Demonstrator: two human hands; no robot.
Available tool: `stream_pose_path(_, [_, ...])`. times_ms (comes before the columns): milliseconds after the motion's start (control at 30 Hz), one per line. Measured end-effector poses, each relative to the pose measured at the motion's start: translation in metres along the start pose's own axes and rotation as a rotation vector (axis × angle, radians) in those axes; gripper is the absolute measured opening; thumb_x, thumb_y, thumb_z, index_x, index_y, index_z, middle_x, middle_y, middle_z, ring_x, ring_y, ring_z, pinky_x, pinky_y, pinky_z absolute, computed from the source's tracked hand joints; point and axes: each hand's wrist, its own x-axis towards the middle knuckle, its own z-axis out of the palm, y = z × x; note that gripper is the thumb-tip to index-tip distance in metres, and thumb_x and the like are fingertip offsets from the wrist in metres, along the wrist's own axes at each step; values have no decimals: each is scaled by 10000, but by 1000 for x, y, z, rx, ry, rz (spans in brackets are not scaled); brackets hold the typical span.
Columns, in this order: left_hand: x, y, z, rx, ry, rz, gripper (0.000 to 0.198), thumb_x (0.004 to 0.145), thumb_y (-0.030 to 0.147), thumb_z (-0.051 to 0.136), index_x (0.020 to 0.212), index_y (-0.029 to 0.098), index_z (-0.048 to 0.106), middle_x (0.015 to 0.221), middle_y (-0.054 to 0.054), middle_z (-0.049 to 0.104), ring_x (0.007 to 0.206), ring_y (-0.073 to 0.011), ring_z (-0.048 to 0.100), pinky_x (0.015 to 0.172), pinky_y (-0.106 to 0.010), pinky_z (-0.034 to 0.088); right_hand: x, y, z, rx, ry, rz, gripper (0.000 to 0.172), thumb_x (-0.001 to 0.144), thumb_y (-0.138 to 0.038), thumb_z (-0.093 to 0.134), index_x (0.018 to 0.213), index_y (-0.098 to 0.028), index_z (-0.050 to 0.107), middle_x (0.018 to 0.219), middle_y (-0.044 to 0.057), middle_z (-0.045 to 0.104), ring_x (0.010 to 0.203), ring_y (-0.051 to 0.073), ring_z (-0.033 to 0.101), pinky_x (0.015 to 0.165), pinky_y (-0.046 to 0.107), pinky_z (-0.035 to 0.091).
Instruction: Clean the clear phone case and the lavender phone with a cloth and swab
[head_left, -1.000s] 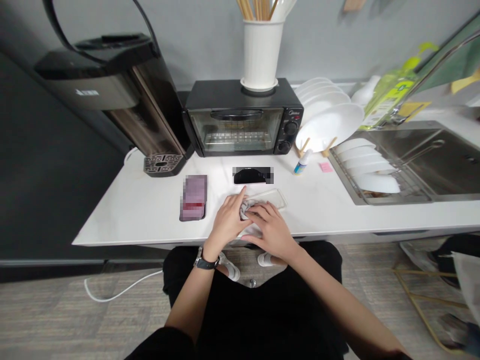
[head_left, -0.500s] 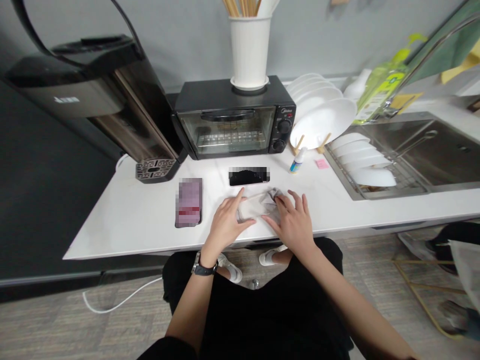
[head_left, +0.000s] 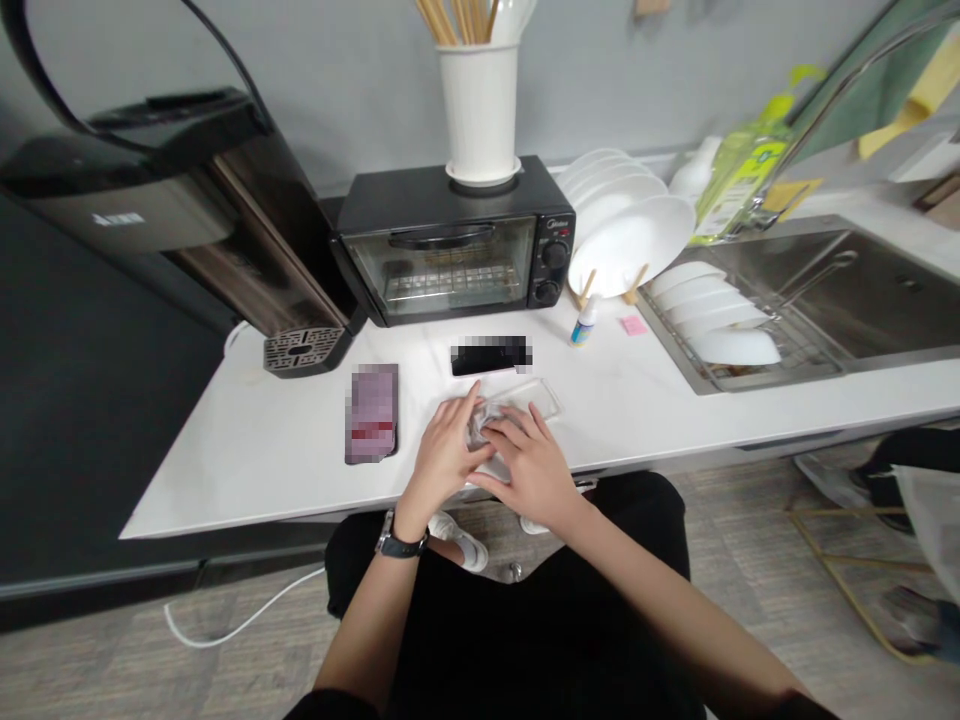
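Observation:
A clear phone case (head_left: 541,398) lies on the counter in front of me, its right end uncovered. My left hand (head_left: 444,445) grips the left end of this case, thumb on the near side and fingers on the far side. Bent over the same end, my right hand (head_left: 525,465) presses a crumpled grey cloth (head_left: 481,425) onto the case with its fingertips. Both hands partly hide the cloth. Just beyond them lies a black phone (head_left: 487,358), and a purple phone (head_left: 373,415) rests to the left.
A small spray bottle (head_left: 583,322) and a pink sticky note (head_left: 632,325) sit right of the black phone. Behind stand a toaster oven (head_left: 450,265), a drinks machine (head_left: 247,230) and racked plates (head_left: 634,240). The sink (head_left: 892,290) is at the right.
My right hand has slid left along the case with the cloth, uncovering the case's right end. My left hand stays at the left end. The view has shifted slightly.

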Motion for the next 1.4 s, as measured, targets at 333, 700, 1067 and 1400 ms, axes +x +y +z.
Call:
stream_pose_path(333, [-1, 4, -1, -31, 17, -20, 1061, 889, 349, 842, 1726, 322, 191, 1478, -79, 658, 1335, -321, 556, 1162, -501, 451, -21, 41, -21, -313, 128, 241, 571, 1059, -579, 553, 1418, -146, 654, 1414, 173, 697, 1495, 450, 451, 1266, 726, 264])
stream_pose_path(700, [0, -2, -1, -40, 6, 37, 983, 937, 308, 736, 1739, 288, 168, 1422, -139, 646, 1256, -338, 581, 1099, -534, 486, 22, 13, 8, 3, 28, 20, 540, 1014, -582, 637, 1364, -171, 658, 1352, 144, 717, 1477, 380, 493, 1290, 658, 318])
stream_pose_path(1067, [0, 4, -2, -9, 0, 3, 1070, 879, 311, 833, 1728, 321, 182, 1462, -89, 646, 1314, -324, 551, 1150, -501, 448, -12, 17, -19, 4, -8, -7, 434, 1044, -543, 617, 1284, -192, 705, 1302, 121, 747, 1259, 318, 671, 1260, 640, 377])
stream_pose_path(1400, [2, 4, -4, -15, -9, 7, 1084, 881, 358, 845, 1728, 326, 170, 1483, -74, 662, 1337, -317, 567, 1172, -503, 423, -8, 53, -22, -318, 101, 203, 619, 1043, -625, 551, 1404, -135, 663, 1382, 203, 692, 1495, 431, 462, 1275, 708, 278])
